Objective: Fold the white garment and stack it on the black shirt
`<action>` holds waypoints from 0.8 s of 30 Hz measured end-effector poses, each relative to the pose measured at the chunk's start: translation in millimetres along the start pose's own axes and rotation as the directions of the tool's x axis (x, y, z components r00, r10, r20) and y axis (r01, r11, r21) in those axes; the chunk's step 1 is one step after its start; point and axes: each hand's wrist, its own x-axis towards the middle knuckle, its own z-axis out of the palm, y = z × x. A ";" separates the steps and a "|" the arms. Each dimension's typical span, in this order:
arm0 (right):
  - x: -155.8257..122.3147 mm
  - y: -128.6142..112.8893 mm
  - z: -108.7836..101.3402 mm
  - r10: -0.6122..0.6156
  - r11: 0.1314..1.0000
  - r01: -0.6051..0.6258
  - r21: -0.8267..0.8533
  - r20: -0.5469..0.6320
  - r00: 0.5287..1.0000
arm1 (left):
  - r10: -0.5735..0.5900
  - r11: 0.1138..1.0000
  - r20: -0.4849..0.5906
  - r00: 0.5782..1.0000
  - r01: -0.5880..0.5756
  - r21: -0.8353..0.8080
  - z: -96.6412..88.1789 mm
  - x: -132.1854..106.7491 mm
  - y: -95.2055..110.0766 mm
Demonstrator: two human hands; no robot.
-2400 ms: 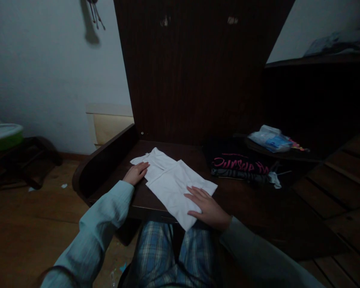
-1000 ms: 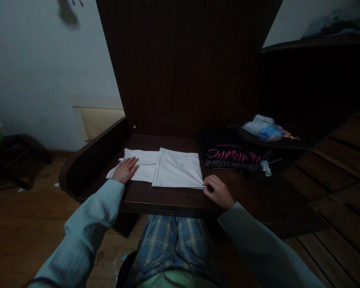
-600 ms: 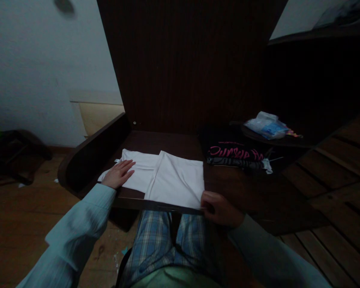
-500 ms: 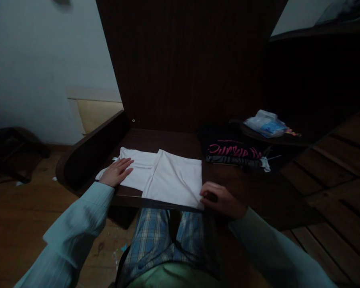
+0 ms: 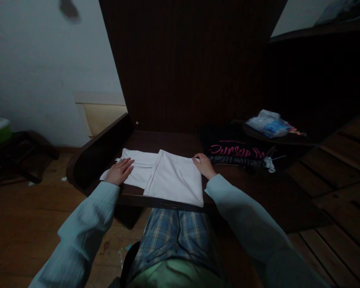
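Observation:
A white garment [image 5: 168, 178], partly folded, lies flat on a dark wooden table [image 5: 243, 188] in front of me. My left hand [image 5: 119, 171] rests palm down on the garment's left part, fingers spread. At the garment's far right corner, my right hand [image 5: 203, 165] touches the edge of the cloth; I cannot tell whether it pinches it. The near edge of the garment reaches the table's front edge above my plaid trousers [image 5: 174, 234].
A folded black garment with pink lettering [image 5: 235, 151] lies to the right of the white one. Behind it sits a plastic bag with blue contents [image 5: 270, 124]. A dark wooden panel [image 5: 192, 64] rises behind the table. A low stool [image 5: 15, 156] stands at the far left on the wooden floor.
My right hand has let go of the garment's near right corner and moved up to its far right corner. The garment was turned square earlier. My left hand has stayed put.

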 end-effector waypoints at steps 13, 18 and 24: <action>2.3 -0.3 -2.0 0.171 0.978 -0.163 0.127 -0.052 0.984 | 0.010 1.000 -0.002 1.000 -0.010 0.014 0.0 1.1 -1.3; 2.4 -2.7 2.0 0.191 0.981 -0.192 0.005 -0.093 0.977 | -0.003 1.000 0.000 1.000 0.003 0.012 0.8 0.8 -3.0; -0.8 -4.8 0.5 0.085 0.995 -0.076 0.069 -0.146 0.986 | -0.020 0.999 0.002 1.000 0.020 0.046 -0.5 2.6 -0.6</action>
